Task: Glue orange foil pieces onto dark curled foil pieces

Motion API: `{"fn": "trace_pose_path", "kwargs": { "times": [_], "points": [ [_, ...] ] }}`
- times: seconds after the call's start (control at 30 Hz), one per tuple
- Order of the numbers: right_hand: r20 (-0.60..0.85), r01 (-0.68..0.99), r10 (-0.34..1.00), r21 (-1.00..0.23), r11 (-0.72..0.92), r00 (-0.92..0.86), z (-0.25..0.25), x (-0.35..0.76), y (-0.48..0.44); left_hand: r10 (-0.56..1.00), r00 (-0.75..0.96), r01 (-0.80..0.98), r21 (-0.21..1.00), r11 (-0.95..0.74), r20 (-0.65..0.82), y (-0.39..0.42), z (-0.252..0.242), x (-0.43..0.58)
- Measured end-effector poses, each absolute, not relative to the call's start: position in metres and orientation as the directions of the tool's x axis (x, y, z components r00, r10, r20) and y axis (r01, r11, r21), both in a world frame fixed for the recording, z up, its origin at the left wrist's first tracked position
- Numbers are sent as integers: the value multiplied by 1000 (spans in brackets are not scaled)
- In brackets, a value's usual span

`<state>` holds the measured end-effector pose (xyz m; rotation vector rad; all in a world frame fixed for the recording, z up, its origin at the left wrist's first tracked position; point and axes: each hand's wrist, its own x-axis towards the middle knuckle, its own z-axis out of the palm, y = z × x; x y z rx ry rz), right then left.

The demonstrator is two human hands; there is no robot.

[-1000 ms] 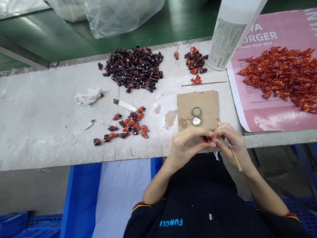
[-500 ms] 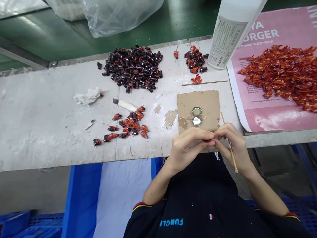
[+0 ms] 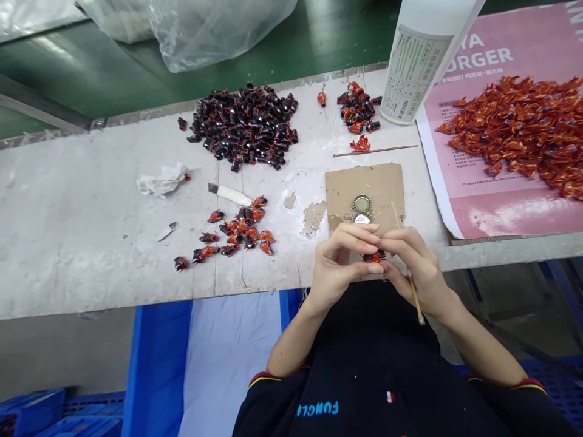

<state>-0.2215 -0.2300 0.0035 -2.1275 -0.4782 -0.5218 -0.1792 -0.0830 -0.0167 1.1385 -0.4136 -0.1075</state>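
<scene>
My left hand [image 3: 341, 261] and my right hand [image 3: 412, 264] meet at the table's near edge and pinch a small red and black piece [image 3: 374, 257] between their fingertips. A thin wooden stick [image 3: 407, 269] also runs through my right hand, slanting from the cardboard down past my wrist. Just beyond my fingers lies a brown cardboard square [image 3: 364, 185] with two metal bottle caps [image 3: 362, 204] on it; my left hand partly hides the nearer cap.
A big pile of dark pieces [image 3: 243, 124], a small cluster of red-black pieces [image 3: 237, 230] and a white-handled blade [image 3: 230, 194] lie left. Orange pieces [image 3: 519, 130] heap on a pink sheet [image 3: 496, 212] at right, beside a white bottle [image 3: 421, 60]. A second stick [image 3: 376, 150] lies behind the cardboard.
Both hands have shifted slightly left and toward the cardboard, still pinching the small piece. The stick in my right hand has swung more upright, and my left fingers now cover part of the nearer cap.
</scene>
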Motion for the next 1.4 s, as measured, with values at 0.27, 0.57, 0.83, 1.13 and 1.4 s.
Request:
{"fn": "trace_pose_path", "kwargs": {
  "times": [0.27, 0.57, 0.83, 1.13, 1.4],
  "points": [
    [611, 584, 151, -612, -533, 777, 9, -219, -223, -304, 926, -61, 883, 465, 224, -81, -17, -182],
    [344, 370, 140, -879, -300, 929, 5, -217, -218, -193, 948, -167, 912, 374, 253, -76, -11, -189],
    [421, 400, 87, -748, -529, 903, -2, -215, -224, -141, 966, 258, 825, 503, -216, -68, -6, -186],
    [485, 418, 68, -665, -619, 872, -8, -206, -241, 38, 959, -285, 952, 116, 282, -46, -8, -185],
    [523, 445, 126, -547, -709, 843, -16, -194, -253, 99, 747, -461, 619, -636, 658, -2, -13, -183]
  ]
}}
